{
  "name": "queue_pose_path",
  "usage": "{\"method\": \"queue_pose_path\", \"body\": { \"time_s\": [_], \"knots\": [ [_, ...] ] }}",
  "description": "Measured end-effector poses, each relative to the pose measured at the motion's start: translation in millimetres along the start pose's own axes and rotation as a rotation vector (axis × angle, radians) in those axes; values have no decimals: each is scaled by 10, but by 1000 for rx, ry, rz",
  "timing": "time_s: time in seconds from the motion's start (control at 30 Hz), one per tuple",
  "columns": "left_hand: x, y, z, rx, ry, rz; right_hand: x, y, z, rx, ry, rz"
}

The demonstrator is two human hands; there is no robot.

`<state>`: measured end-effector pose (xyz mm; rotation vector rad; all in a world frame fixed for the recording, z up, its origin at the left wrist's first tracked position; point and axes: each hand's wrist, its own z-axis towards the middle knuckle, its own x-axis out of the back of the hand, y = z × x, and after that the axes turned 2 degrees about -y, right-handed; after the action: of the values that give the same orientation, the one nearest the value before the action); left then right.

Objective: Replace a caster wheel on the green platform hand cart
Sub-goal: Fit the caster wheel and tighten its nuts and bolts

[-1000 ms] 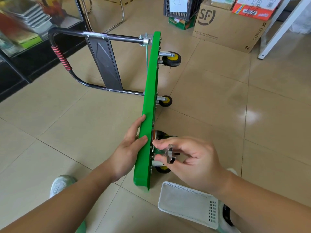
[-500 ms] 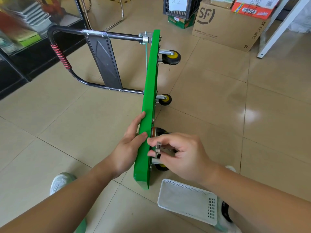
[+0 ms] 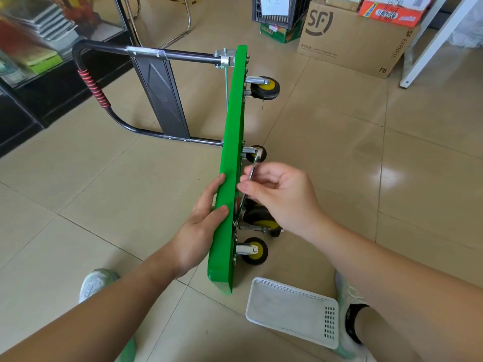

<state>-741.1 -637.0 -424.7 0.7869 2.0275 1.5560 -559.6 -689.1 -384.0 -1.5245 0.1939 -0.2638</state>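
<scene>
Evidently the cart stood on its long edge on the floor, deck upright and seen almost edge-on, with the handle out to the left and all the wheels out to the right. The left hand gripped the deck's upper edge, thumb on the near face and fingers curled over the rim, and appeared to be steadying it. The right hand was on the wheel side and pinched a wrench between thumb and forefinger, the other fingers curled in behind. The wrench's long axis ran close along the deck's underside. Its free end pointed away, toward the middle wheel. Its working end pointed down and toward the person, at the mounting plate of the caster just below the right hand. That caster lay beneath and slightly nearer than the fingertips, and the right hand was plainly the nearer to it. By my judgement any swing of the wrench would have to run in the narrow plane beside the deck, with little room before it met the deck or the wheel fork. The wrench's head and the fastener it addressed were hidden in the gap between deck and plate, so seating could not be confirmed. The direction of turn could not be told either. The right hand covered part of the caster. A white basket lay near the cart's near corner, and its contents could not be made out.
</scene>
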Motion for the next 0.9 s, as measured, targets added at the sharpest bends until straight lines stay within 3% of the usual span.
{"method": "queue_pose_path", "body": {
  "time_s": [0.6,0.9],
  "knots": [
    [23,21,25,-14,-38,45,60,-188,-440,110,-61,-6],
    [23,18,16,-19,-23,41,-13,-25,-597,556,-73,-371]
  ]
}}
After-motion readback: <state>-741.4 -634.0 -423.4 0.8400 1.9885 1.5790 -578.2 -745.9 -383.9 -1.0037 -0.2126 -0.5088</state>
